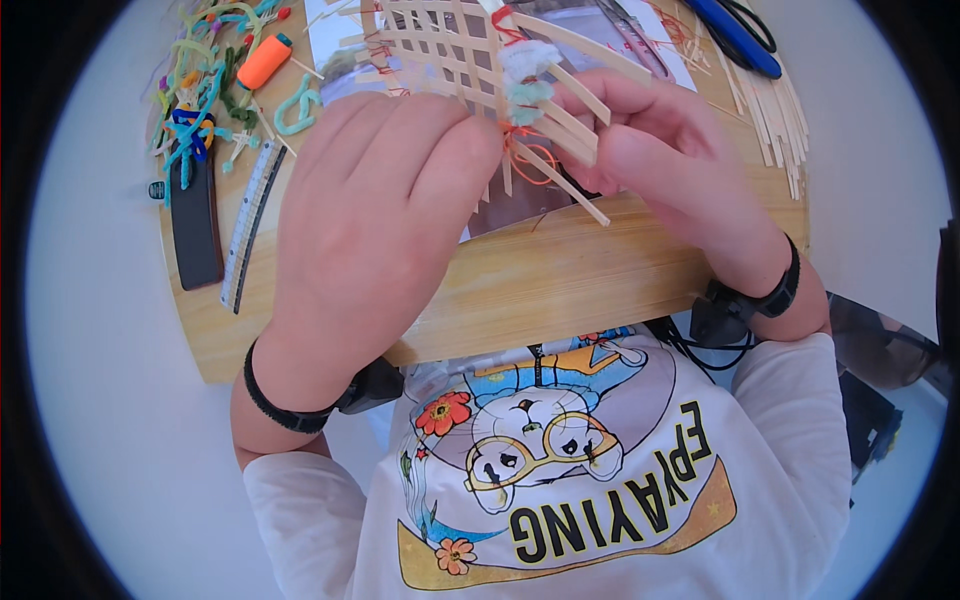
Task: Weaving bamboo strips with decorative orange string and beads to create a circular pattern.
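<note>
A lattice of woven pale wooden strips (440, 45) is held up over the far part of the table. Orange-red thread (535, 165) is tied about its near right corner, with loose loops hanging there. White and pale green fuzzy pipe cleaner (528, 85) wraps the right edge. My left hand (375, 190) is closed at the near left edge of the lattice, its fingertips hidden behind the knuckles. My right hand (680, 150) is closed around the strip ends sticking out on the right, thumb toward me; its other fingertips are partly hidden behind the strips.
On the left lie tangled coloured pipe cleaners (200, 85), an orange spool-like piece (265, 62), a dark flat case (195, 225) and a clear ruler (250, 225). At the far right are blue-handled pliers or scissors (735, 35) and loose wooden strips (775, 115). A printed sheet (490, 220) lies beneath the lattice.
</note>
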`<state>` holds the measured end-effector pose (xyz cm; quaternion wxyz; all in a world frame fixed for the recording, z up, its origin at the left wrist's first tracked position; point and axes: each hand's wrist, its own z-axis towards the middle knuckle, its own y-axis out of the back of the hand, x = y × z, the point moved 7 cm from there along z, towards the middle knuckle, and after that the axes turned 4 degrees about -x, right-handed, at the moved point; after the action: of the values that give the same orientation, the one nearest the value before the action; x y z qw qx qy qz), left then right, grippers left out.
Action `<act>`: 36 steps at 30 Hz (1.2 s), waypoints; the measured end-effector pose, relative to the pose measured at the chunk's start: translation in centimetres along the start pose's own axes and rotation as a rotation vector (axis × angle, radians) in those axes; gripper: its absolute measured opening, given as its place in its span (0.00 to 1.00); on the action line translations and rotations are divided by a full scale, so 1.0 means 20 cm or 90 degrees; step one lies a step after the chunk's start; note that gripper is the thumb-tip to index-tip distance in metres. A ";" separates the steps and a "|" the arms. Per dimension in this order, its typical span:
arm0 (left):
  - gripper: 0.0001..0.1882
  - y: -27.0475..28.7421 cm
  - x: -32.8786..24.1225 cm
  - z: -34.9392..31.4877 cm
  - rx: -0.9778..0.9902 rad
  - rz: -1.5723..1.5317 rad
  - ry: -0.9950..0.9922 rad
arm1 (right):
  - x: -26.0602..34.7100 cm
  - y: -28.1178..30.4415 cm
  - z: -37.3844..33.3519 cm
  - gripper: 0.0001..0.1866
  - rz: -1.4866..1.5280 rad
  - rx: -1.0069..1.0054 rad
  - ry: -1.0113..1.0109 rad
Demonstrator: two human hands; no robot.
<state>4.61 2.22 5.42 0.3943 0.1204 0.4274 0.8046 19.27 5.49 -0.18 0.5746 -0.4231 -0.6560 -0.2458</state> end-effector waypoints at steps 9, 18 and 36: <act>0.14 -0.07 -0.03 -0.01 0.093 0.044 0.015 | 0.01 -0.07 -0.01 0.30 -0.250 -0.039 0.071; 0.10 -0.04 0.06 -0.01 -0.007 -0.043 0.085 | -0.05 -0.02 0.02 0.20 -0.118 -0.098 0.010; 0.11 -0.05 0.04 0.01 0.001 -0.093 0.004 | -0.02 -0.04 0.03 0.16 -0.111 -0.096 0.155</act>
<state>4.72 3.31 4.58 0.4503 0.0865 0.4372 0.7737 18.25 5.45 -0.61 0.5927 -0.3737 -0.5955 -0.3929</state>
